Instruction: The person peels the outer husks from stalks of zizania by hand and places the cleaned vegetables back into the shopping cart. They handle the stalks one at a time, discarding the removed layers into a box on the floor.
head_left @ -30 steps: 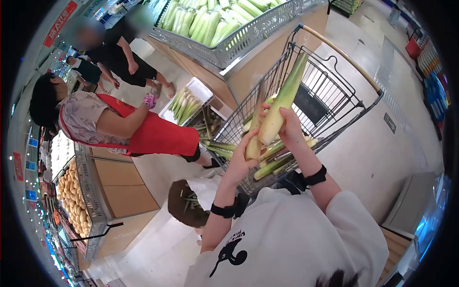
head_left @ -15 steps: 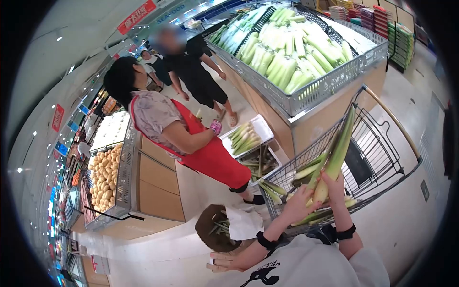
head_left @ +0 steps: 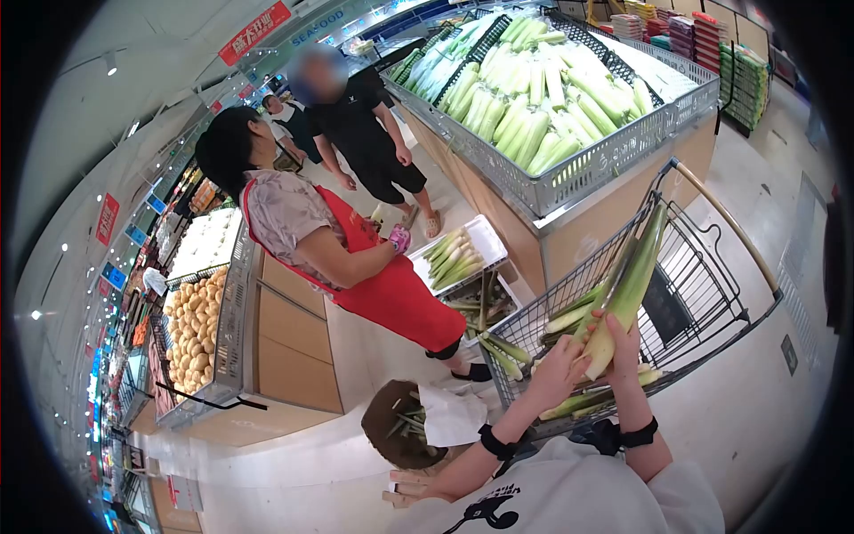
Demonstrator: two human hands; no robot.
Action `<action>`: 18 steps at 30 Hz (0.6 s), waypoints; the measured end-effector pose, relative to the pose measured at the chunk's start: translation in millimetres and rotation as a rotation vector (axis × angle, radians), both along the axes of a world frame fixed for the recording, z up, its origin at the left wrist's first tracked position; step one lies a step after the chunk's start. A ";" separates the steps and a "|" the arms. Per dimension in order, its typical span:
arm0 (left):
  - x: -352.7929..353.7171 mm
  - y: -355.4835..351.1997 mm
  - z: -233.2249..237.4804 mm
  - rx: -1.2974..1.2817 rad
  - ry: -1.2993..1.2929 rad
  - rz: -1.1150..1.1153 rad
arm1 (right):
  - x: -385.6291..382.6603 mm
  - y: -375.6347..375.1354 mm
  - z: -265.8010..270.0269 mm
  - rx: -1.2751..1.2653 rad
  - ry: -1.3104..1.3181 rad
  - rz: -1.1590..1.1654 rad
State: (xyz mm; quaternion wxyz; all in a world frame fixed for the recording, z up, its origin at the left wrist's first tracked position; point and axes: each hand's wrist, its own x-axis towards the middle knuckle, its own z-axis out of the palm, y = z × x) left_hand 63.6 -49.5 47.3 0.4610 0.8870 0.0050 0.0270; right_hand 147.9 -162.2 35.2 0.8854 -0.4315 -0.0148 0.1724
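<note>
Toward the lower right of the frame, the left hand (head_left: 560, 369) is wrapping its fingers around a slimmer green stalk (head_left: 612, 290), while the right hand (head_left: 625, 352) is gripping a thicker stalk (head_left: 636, 296) just beside it. Both stalks are pointing toward the upper right, above a wire cart (head_left: 672, 307). More stalks (head_left: 571, 318) are lying inside the cart, left of the hands. Near the centre, a person in a red apron (head_left: 400, 289) is standing beside a white box (head_left: 490, 237) holding pale-green stalks (head_left: 455, 259).

Long stalk (head_left: 635, 298), pale below, green above, tilted, held in hands (head_left: 559, 367).
</note>
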 end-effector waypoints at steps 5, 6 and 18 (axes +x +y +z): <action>6.8 -4.2 -24.4 -0.294 -0.041 -0.018 | -2.0 -0.4 -0.1 0.117 -0.025 -0.015; 5.7 -5.0 -21.6 -0.277 -0.047 -0.027 | -2.7 -2.0 -3.2 0.158 -0.041 0.003; 2.1 -5.9 -15.0 0.016 -0.069 0.209 | -4.3 -9.1 -37.3 0.188 -0.165 0.012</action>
